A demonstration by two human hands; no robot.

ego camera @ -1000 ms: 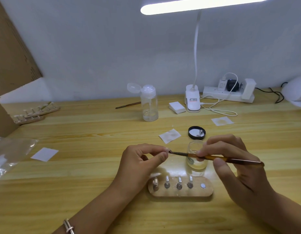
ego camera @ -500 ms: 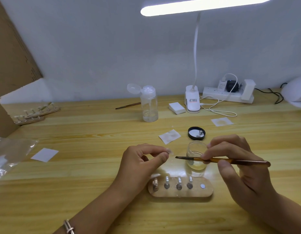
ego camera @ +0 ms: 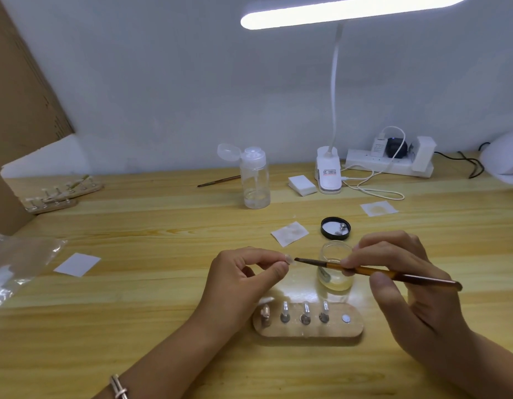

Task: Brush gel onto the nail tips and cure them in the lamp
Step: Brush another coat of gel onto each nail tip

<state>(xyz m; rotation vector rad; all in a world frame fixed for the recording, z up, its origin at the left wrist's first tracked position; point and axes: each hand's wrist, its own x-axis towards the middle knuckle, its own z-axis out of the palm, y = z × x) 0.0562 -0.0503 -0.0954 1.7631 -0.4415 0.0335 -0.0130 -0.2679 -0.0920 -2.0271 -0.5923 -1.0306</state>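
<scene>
Pinching a clear nail tip (ego camera: pixel 290 259) between thumb and forefinger of the left hand (ego camera: pixel 241 277), raised above the counter (ego camera: pixel 163 283). Gripping a gel brush (ego camera: pixel 364 270) pen-fashion in the right hand (ego camera: pixel 408 283), bristles right at the tip's edge; cannot tell whether touching. Just behind the brush, an open glass jar (ego camera: pixel 334 283) of clear gel, with its black lid (ego camera: pixel 335 228) beyond. Near the wrists, a wooden holder (ego camera: pixel 307 331) with four small stands and a fifth spot bare. Probably mid-coating on one tip; impossible to say which mounted ones are done. Curing apparently not begun, judging by the white domed lamp (ego camera: pixel 505 159) well apart at the far right.
</scene>
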